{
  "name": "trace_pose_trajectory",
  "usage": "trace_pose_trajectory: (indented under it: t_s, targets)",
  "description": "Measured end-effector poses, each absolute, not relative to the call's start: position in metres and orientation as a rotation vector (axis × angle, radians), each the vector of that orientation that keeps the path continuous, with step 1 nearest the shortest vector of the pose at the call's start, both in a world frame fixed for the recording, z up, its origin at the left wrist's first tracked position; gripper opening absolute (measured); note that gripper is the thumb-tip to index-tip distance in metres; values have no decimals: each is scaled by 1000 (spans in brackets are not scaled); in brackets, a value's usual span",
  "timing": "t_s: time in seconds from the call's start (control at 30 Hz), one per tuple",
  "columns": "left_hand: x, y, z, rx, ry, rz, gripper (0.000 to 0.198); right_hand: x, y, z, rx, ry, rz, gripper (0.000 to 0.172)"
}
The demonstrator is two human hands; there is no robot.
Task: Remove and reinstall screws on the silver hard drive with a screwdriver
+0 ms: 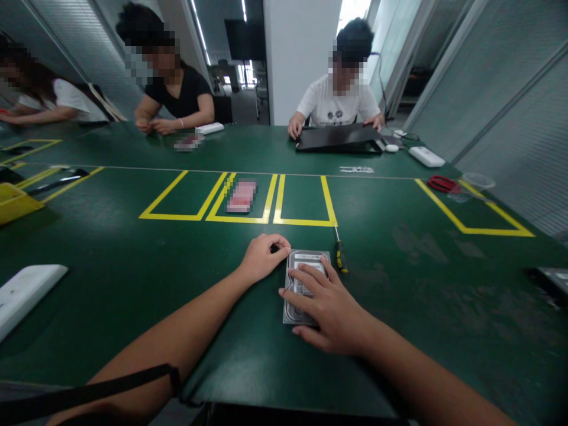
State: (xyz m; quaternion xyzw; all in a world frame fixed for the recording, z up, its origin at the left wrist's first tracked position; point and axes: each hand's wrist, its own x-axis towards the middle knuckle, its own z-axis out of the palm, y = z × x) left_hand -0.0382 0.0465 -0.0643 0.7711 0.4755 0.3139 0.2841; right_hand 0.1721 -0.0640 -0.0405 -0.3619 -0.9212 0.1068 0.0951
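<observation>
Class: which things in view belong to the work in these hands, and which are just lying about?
Work in hand:
hard drive, under the right hand, left hand by its corner
screwdriver alongside, probably

Probably just lying about:
blurred pinkish item inside yellow tape
white slab, left edge
red item, towards the right

The hard drive [306,257] looks metallic, the screwdriver handle [339,257] plastic, the tabletop [199,343] smooth and faintly glossy.
</observation>
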Motion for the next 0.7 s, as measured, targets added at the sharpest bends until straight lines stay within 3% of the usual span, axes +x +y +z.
trace_pose_trajectory:
  t_s: [0.2, 0.33, 0.47, 0.7]
  targets:
    - [-40, 45, -64, 2076, 1258, 832, 14, 177, -60, -38, -986, -2676, 355, 62]
    - [-42, 47, -66, 2064, 1276, 790, 17, 182, -52, -41, -1000, -2421, 320, 42]
    - [-45, 47, -65, 2068, 1253, 768, 21, 189, -44, -43, -1392, -2186, 115, 28]
    - [-50, 43, -61, 2203, 1172, 713, 33, 204, -28, -43, -2053, -2151, -138, 30]
